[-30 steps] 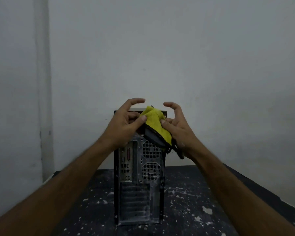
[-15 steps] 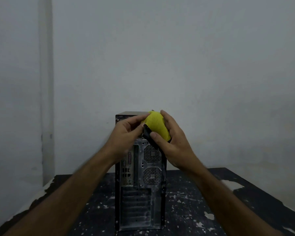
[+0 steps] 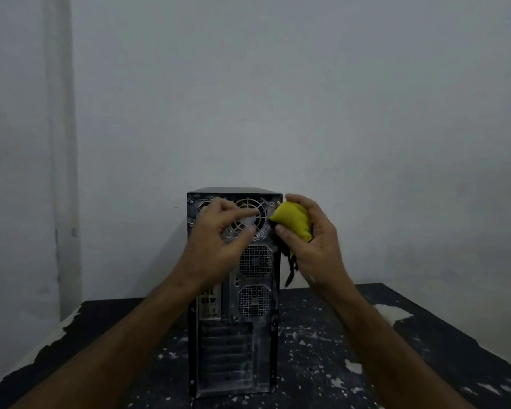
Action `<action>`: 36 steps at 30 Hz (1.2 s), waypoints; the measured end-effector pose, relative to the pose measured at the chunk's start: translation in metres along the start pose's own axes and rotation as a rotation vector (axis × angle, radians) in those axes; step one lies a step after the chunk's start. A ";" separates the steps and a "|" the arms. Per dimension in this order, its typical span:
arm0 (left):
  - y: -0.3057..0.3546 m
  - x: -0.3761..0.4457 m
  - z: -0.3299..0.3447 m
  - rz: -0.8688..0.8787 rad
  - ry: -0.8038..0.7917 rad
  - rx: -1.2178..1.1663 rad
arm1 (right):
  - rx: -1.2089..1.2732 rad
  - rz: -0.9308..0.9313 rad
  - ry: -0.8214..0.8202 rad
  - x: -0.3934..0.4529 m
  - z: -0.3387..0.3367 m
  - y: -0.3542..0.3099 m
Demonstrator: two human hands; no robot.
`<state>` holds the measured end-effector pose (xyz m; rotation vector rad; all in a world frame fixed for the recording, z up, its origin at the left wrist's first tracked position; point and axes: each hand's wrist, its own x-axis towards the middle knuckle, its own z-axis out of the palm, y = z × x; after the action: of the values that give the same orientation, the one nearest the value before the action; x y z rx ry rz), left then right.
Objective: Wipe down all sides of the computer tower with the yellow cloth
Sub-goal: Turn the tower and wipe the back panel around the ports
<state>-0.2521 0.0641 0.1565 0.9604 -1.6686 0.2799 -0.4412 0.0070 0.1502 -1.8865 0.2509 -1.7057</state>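
A black computer tower (image 3: 233, 335) stands upright on the table with its dusty rear panel and fan grilles facing me. My right hand (image 3: 316, 246) grips a bunched yellow cloth (image 3: 294, 221) with a dark edge hanging down, held beside the tower's upper right corner. My left hand (image 3: 219, 243) hovers in front of the top fan grille, blurred, fingers loosely extended and holding nothing. It hides part of the rear panel.
The black table (image 3: 425, 343) is flecked with white paint, with chipped patches near its left and right edges. A plain grey wall (image 3: 278, 98) rises close behind the tower. A vertical pipe or column (image 3: 61, 143) runs down the left side.
My left hand has let go of the cloth and drawn left across the fan grille. My right hand has carried the bunched cloth right, off the tower's top corner.
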 end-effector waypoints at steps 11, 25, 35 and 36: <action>-0.065 0.037 -0.054 -0.105 0.256 -0.002 | -0.402 0.055 -0.022 0.046 -0.035 0.018; -0.082 0.033 -0.033 -0.120 0.081 0.099 | -0.707 -0.168 0.000 0.047 -0.039 0.037; -0.081 0.032 -0.019 0.020 0.161 0.302 | -0.727 -0.241 0.097 0.053 -0.054 0.039; -0.083 0.032 -0.021 0.015 0.176 0.314 | -0.714 -0.252 0.119 0.063 -0.051 0.034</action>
<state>-0.1794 0.0097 0.1677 1.1204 -1.4966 0.6325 -0.4719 -0.0671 0.1866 -2.3906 0.7843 -2.0835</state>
